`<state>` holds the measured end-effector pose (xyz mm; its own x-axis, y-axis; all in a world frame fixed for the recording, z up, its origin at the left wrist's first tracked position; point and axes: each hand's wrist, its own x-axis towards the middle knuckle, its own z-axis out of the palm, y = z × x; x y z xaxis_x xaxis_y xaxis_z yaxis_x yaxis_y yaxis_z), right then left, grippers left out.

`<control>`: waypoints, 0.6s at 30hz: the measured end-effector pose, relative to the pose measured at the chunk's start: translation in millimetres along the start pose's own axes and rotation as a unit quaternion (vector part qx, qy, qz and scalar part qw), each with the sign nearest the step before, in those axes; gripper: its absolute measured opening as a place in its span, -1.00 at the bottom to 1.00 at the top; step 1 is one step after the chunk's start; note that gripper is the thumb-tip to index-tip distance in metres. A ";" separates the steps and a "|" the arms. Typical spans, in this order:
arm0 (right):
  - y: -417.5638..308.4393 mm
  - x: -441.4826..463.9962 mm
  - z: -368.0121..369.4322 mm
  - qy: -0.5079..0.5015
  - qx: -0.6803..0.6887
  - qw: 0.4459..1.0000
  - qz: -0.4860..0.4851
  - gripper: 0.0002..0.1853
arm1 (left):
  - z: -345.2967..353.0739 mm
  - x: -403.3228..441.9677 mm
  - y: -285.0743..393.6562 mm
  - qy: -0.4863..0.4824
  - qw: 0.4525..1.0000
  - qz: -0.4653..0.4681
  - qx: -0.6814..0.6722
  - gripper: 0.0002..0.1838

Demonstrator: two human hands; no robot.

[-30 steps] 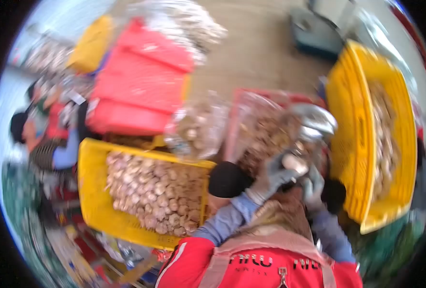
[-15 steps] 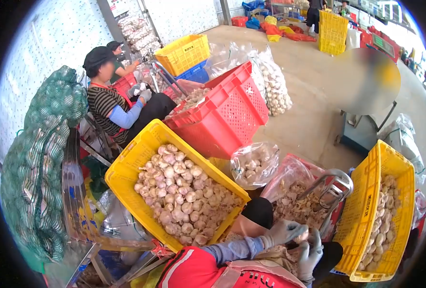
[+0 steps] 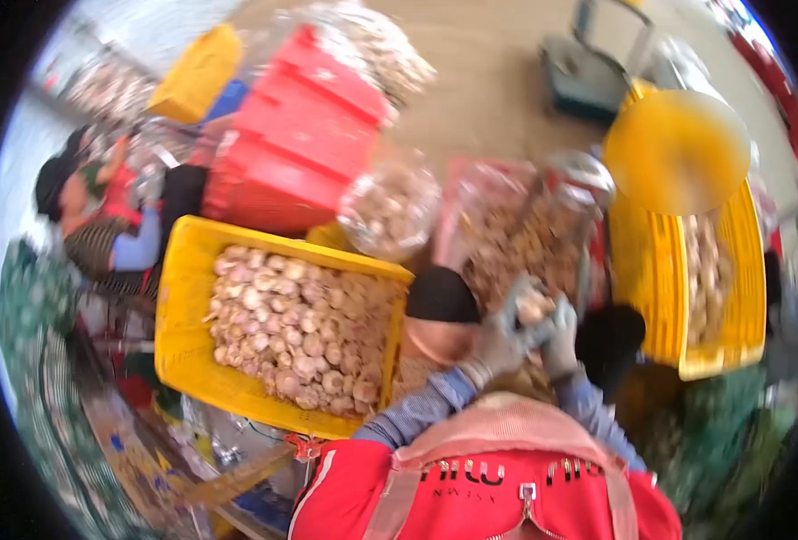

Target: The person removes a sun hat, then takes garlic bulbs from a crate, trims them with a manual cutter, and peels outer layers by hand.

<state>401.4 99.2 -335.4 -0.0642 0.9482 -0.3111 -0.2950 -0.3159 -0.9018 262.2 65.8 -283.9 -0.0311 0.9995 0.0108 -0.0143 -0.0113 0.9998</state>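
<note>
My left hand (image 3: pixel 500 338), in a pale glove, is closed around one side of a garlic bulb (image 3: pixel 533 308). From the other side my right hand (image 3: pixel 559 337), gloved too, has its fingers pressed to the same bulb. Motion blur hides the fingertips. Just beyond the hands, a red crate (image 3: pixel 456 193) lined with clear plastic contains scraps and loose garlic skins (image 3: pixel 516 243). To my left stands a yellow crate (image 3: pixel 179 315) with many whole garlic bulbs (image 3: pixel 300 333) in it.
At right is another yellow crate (image 3: pixel 655 297) with pale peeled bulbs (image 3: pixel 707 279). A clear bag of garlic (image 3: pixel 390 211) sits beside a large red crate (image 3: pixel 304 135). A co-worker (image 3: pixel 116 243) sits at far left. A platform scale (image 3: pixel 583 85) stands on the floor ahead.
The view has turned right and downward. My hands have come closer together and now both meet around the garlic bulb, raised in front of the lined red crate.
</note>
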 end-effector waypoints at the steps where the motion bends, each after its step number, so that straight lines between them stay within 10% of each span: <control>1: -16.6 -1.5 5.2 -0.033 -0.101 0.993 -0.043 -0.62 | -2.7 2.7 -6.6 -0.001 1.000 0.009 0.005 -0.20; 3: -39.6 -3.5 6.8 -0.060 -0.196 0.979 -0.024 -0.72 | -6.5 6.7 -11.9 -0.003 0.991 -0.053 -0.123 -0.41; 5: -82.6 -9.8 3.7 -0.081 -0.534 0.796 -0.272 -0.71 | -9.5 8.8 -26.3 0.015 0.982 -0.087 -0.164 -0.45; 8: -133.0 -22.4 -3.3 0.023 -0.297 0.913 -0.279 -0.64 | -23.6 23.8 -4.6 0.000 0.931 -0.224 -0.288 -0.40; 10: -130.9 9.9 -21.3 0.074 -0.352 0.848 -0.389 -0.59 | -25.4 36.4 -11.1 -0.026 0.932 -0.204 -0.297 -0.36; 13: -115.3 22.4 -36.7 -0.045 -0.521 0.841 -0.141 -0.62 | -19.2 59.2 -0.7 -0.065 0.889 -0.194 -0.410 -0.27; 14: -96.2 22.0 -51.8 -0.048 -0.592 0.770 -0.232 -0.65 | -14.9 69.2 -2.8 -0.064 0.908 -0.193 -0.366 -0.27; 18: -156.5 -21.3 -13.4 -0.072 -0.280 0.956 0.037 -0.61 | -7.8 90.6 2.0 -0.068 0.937 -0.203 -0.276 -0.37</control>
<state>461.7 128.0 -191.6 -0.2080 0.9046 -0.3720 0.2704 -0.3123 -0.9107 251.5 156.1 -281.0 0.2158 0.9191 -0.3298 -0.5128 0.3941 0.7627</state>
